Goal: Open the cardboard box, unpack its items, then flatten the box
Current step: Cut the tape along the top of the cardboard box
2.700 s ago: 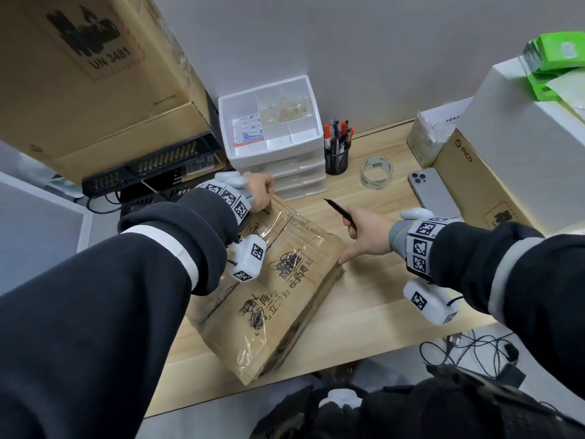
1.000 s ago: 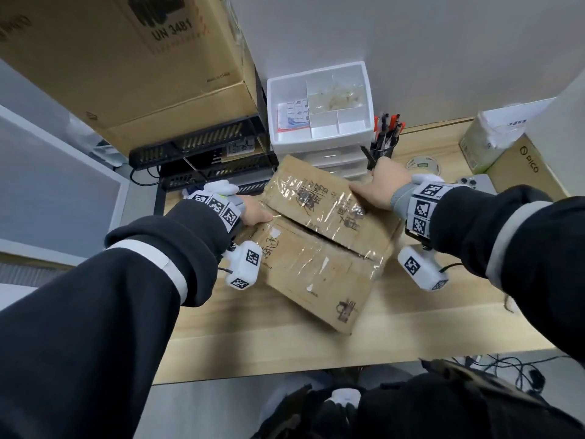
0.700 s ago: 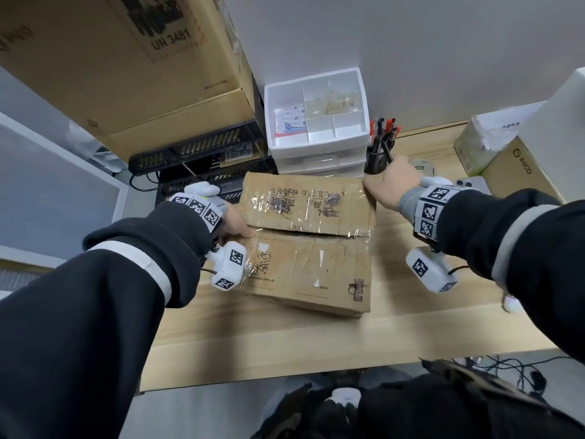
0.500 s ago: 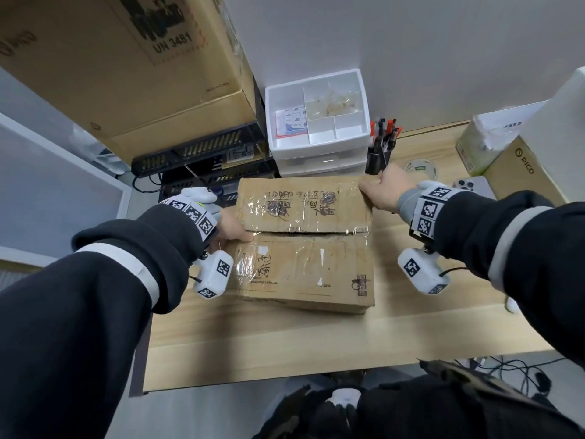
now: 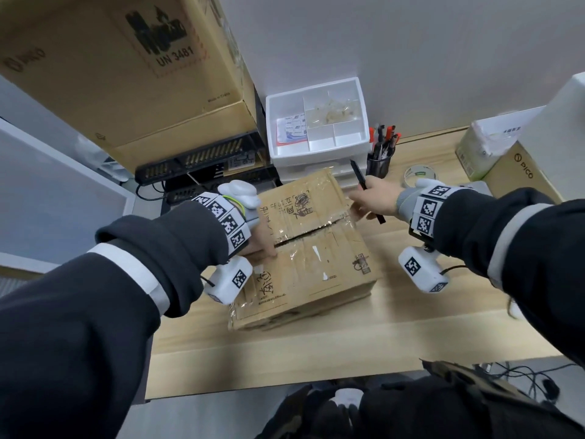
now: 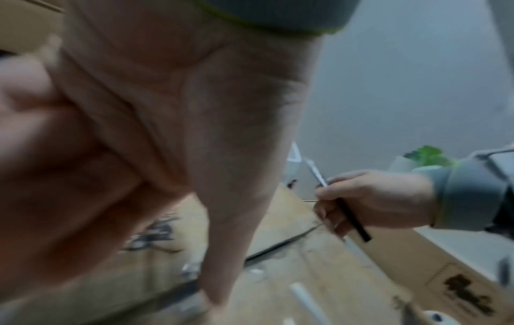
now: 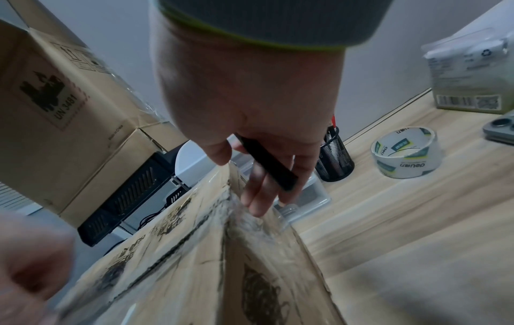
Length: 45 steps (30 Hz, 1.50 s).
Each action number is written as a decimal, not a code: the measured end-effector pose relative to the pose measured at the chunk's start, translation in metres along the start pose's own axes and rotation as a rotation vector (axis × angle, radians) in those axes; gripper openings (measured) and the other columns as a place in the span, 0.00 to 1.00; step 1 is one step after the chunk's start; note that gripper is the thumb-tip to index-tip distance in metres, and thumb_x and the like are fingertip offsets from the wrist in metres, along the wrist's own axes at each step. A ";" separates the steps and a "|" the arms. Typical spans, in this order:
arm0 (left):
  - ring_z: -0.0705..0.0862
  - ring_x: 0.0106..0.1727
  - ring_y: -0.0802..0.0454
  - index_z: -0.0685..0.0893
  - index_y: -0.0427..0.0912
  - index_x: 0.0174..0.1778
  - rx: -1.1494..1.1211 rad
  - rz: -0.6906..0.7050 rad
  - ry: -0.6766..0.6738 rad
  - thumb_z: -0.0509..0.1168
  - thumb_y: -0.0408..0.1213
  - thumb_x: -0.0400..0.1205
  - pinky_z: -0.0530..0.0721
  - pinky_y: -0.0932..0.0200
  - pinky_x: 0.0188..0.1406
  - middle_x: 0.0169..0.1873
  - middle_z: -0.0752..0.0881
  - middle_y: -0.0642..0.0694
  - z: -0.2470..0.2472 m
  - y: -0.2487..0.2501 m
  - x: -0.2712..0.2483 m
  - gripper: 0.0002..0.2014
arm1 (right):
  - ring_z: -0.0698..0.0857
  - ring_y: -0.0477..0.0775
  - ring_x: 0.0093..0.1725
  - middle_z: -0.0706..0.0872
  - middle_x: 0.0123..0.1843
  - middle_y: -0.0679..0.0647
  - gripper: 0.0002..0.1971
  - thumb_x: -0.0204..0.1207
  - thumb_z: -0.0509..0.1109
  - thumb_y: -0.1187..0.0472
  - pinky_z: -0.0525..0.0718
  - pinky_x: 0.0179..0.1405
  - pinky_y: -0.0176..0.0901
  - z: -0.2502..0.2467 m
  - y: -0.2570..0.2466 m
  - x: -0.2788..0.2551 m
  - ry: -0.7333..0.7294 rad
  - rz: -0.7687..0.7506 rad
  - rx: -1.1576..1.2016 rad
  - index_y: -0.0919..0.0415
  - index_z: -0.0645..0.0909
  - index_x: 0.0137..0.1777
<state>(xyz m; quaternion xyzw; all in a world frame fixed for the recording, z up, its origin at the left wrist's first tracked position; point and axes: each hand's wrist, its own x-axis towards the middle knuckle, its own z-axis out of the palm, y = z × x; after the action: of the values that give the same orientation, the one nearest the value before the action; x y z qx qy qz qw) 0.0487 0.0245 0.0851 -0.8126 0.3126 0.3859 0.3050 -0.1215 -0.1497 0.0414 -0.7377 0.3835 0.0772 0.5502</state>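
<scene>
A brown cardboard box wrapped in clear tape lies on the wooden desk, and its top seam gapes as a dark slit. My left hand rests on the seam's left end; in the left wrist view its thumb points down into the slit and its fingers curl at the far flap's end. My right hand is at the seam's right end. It grips a thin black knife against the palm while thumb and fingers pinch the far flap's edge, which stands slightly raised.
Behind the box stand a white drawer organiser and a mesh pen cup. A tape roll and a phone lie to the right. A large carton sits over black equipment at left.
The box was turned square to me. My left hand shifted onto the seam's left end, my right hand came down to the seam's right end, and the far flap has lifted a little.
</scene>
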 end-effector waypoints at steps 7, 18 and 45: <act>0.76 0.54 0.43 0.74 0.48 0.62 0.055 0.318 0.649 0.71 0.70 0.56 0.82 0.47 0.52 0.58 0.73 0.44 -0.012 0.046 0.016 0.43 | 0.74 0.57 0.33 0.74 0.37 0.55 0.17 0.85 0.49 0.45 0.73 0.28 0.41 -0.004 0.015 -0.017 0.028 0.124 -0.171 0.50 0.66 0.36; 0.80 0.60 0.40 0.67 0.51 0.79 0.020 0.368 0.600 0.74 0.68 0.60 0.86 0.42 0.56 0.66 0.74 0.42 -0.015 0.059 0.019 0.51 | 0.75 0.56 0.33 0.75 0.34 0.52 0.12 0.83 0.58 0.57 0.75 0.23 0.39 -0.006 0.032 -0.026 -0.034 0.078 -0.266 0.58 0.83 0.48; 0.73 0.63 0.41 0.68 0.57 0.79 -0.005 0.342 0.636 0.73 0.67 0.57 0.82 0.41 0.62 0.68 0.71 0.44 -0.012 0.057 0.043 0.51 | 0.71 0.54 0.23 0.77 0.23 0.53 0.13 0.80 0.63 0.58 0.76 0.27 0.41 -0.024 0.064 -0.042 -0.208 0.105 -0.159 0.62 0.87 0.41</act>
<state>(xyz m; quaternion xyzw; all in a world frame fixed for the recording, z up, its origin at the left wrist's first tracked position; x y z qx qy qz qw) 0.0333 -0.0318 0.0414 -0.8287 0.5225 0.1598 0.1216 -0.2001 -0.1567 0.0249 -0.7458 0.3553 0.2120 0.5221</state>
